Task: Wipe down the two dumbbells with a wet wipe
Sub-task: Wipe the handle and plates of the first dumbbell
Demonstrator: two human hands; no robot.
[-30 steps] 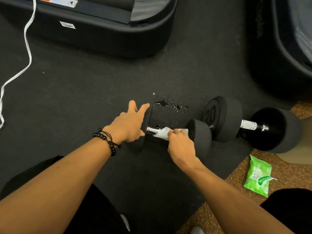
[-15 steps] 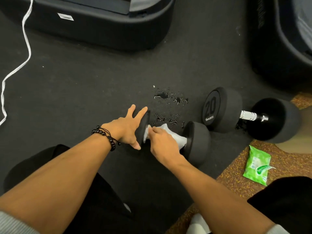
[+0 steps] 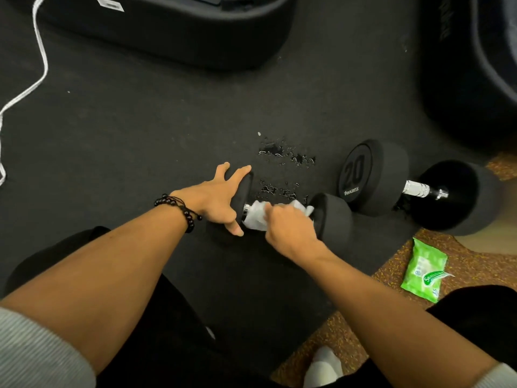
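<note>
At frame centre our right hand point(image 3: 288, 231) curls round the wipe point(image 3: 256, 217) on the dumbbell point(image 3: 333, 217) bar, hiding it, while our left hand point(image 3: 215, 198), fingers spread, presses its left head.

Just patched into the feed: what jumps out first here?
Centre frame, the right hand rubs a white wet wipe along the near dumbbell's handle while the left hand braces its left head. A second dumbbell marked 20 lies right of it; water droplets glisten behind.
</note>
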